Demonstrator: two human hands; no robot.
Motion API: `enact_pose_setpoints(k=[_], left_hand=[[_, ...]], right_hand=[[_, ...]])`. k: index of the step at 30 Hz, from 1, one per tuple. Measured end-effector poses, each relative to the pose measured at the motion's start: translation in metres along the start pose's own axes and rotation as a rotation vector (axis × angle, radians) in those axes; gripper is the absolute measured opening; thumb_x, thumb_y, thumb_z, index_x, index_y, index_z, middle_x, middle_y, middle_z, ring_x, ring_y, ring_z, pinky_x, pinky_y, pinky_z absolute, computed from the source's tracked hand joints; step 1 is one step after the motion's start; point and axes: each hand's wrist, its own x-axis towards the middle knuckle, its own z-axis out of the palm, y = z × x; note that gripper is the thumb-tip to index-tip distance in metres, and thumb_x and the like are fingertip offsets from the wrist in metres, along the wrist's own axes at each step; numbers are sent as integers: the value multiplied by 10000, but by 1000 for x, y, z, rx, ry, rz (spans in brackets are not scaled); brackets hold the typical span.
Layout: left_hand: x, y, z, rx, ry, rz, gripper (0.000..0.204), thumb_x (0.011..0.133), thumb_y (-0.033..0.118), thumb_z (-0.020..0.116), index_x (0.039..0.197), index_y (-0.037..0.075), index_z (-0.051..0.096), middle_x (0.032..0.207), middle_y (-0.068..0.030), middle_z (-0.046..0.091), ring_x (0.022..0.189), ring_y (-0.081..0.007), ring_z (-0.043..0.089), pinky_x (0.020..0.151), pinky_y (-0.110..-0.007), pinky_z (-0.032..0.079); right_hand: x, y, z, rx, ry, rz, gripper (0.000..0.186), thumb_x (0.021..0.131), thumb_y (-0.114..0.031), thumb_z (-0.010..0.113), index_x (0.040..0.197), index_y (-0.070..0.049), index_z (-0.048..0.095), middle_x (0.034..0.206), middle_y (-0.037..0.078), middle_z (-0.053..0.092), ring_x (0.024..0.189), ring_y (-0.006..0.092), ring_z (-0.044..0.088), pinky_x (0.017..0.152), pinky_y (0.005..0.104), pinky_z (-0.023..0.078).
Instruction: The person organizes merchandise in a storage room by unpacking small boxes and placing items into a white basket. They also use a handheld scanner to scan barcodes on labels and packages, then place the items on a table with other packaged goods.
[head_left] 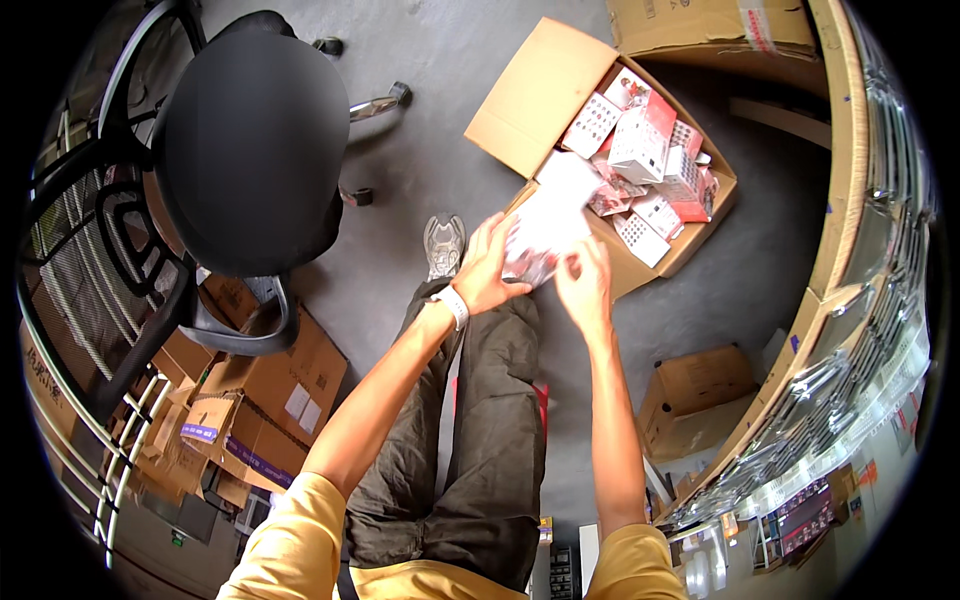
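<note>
A small white box with red print [548,228] is between my hands, above my knees and at the near side of an open carton. My left hand [484,268] grips its left side, fingers along the edge and thumb underneath. My right hand [586,284] is closed at the box's lower right corner, thumb and forefinger pinched together there. Glare washes out the box's upper face, so its flaps cannot be made out. The open cardboard carton [618,278] holds several similar white and red boxes [641,143], lying jumbled and at different angles.
A black office chair [250,150] stands at the left. Below it are stacked cardboard boxes [270,400] beside a white wire rack [118,470]. At the right runs a wooden-edged bench [822,240] with shiny packed items. Another carton [700,395] sits beneath it.
</note>
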Motion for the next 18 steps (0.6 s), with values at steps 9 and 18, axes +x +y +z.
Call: enact_pose_setpoints(k=[9, 18], left_hand=[[16, -30, -29, -570, -98, -224, 1182, 724, 240, 869, 1530, 19, 32, 1453, -225, 337, 1343, -299, 392, 1137, -406, 306], [0, -34, -47, -680, 83, -231, 1207, 726, 206, 857, 1539, 61, -24, 1478, -194, 312, 1398, -283, 309, 1147, -423, 296]], right_hand=[[102, 87, -3, -27, 319, 113, 301, 858, -39, 648, 1128, 17, 529, 1187, 174, 541, 1055, 286, 545, 873, 390, 480], [160, 200, 16, -385, 295, 880, 1048, 652, -557, 817, 1370, 61, 367, 1367, 283, 442, 1262, 384, 439, 1076, 494, 347]])
